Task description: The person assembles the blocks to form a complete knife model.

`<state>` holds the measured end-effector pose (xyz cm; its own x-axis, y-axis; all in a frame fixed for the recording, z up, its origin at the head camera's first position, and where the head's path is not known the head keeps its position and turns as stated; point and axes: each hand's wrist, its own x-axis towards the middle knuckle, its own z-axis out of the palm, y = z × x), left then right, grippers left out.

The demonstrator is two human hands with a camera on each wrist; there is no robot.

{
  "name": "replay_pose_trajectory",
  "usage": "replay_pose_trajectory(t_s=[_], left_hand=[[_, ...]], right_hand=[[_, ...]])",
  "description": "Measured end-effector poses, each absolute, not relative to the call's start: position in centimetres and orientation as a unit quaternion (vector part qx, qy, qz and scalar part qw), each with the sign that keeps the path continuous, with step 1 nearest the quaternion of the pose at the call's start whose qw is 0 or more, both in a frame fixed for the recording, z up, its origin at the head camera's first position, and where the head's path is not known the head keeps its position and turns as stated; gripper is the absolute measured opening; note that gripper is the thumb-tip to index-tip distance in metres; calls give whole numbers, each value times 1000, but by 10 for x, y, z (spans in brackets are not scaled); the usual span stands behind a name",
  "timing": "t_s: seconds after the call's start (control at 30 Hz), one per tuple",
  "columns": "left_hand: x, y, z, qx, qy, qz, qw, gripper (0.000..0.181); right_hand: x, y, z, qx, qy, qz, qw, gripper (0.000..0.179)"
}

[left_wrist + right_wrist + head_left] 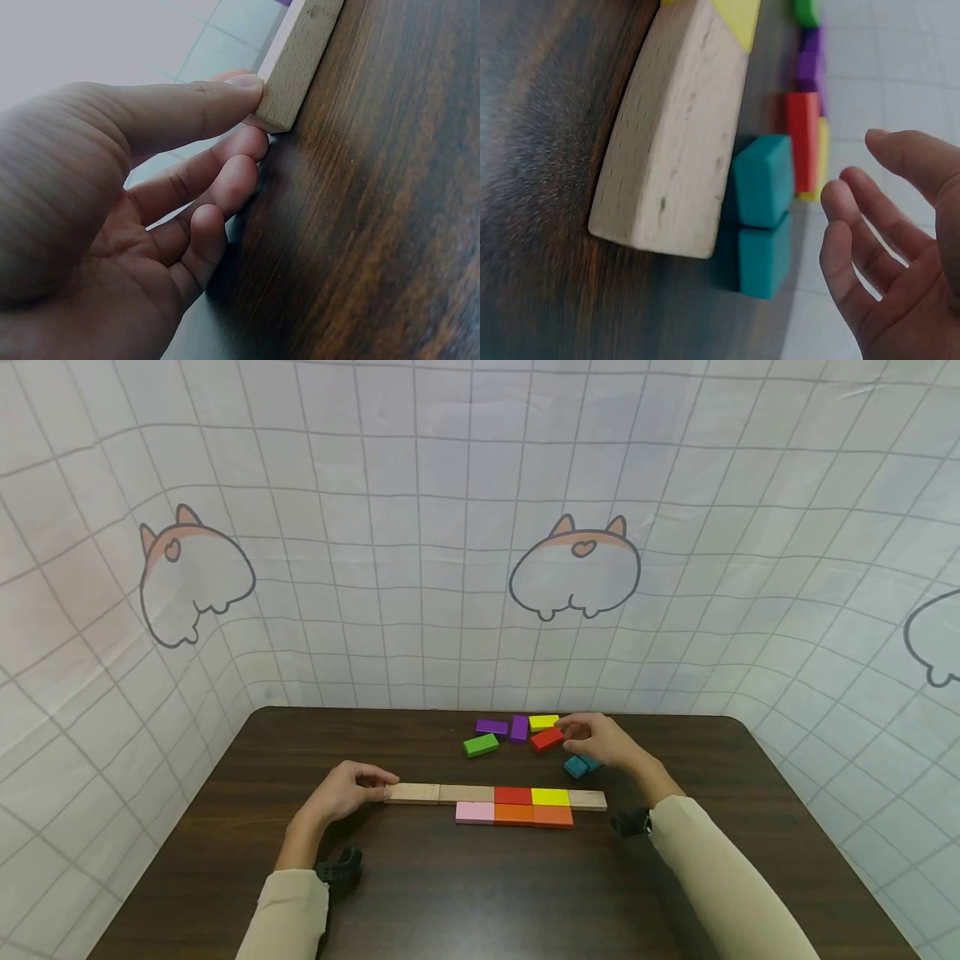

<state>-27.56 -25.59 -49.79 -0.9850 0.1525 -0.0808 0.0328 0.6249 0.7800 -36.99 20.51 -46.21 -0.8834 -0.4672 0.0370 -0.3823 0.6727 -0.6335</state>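
My left hand (347,792) pinches the left end of a plain wooden block (412,793) between thumb and fingers; up close, the left wrist view shows the thumb (187,112) against that block's end (296,71). The block starts a row holding a second wooden block (467,793), a red block (513,796), a yellow block (551,797) and a third wooden block (587,801). Over the loose blocks hovers my right hand (600,741), its fingers apart and holding nothing, near a red block (547,739) and two teal blocks (763,217).
Against the row's near side lie a pink block (475,812) and two orange blocks (514,815). Farther back are a green block (481,745), two purple blocks (492,727) and a yellow block (543,722). A patterned white curtain (450,568) surrounds the dark table (450,893).
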Motion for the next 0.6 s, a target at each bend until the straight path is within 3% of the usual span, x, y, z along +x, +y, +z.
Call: replay_pose_trajectory(t_s=[0.6], left_hand=[[-276, -257, -501, 58, 895, 438, 66, 17]], right_hand=[[-398, 187, -480, -182, 935, -280, 115, 44]])
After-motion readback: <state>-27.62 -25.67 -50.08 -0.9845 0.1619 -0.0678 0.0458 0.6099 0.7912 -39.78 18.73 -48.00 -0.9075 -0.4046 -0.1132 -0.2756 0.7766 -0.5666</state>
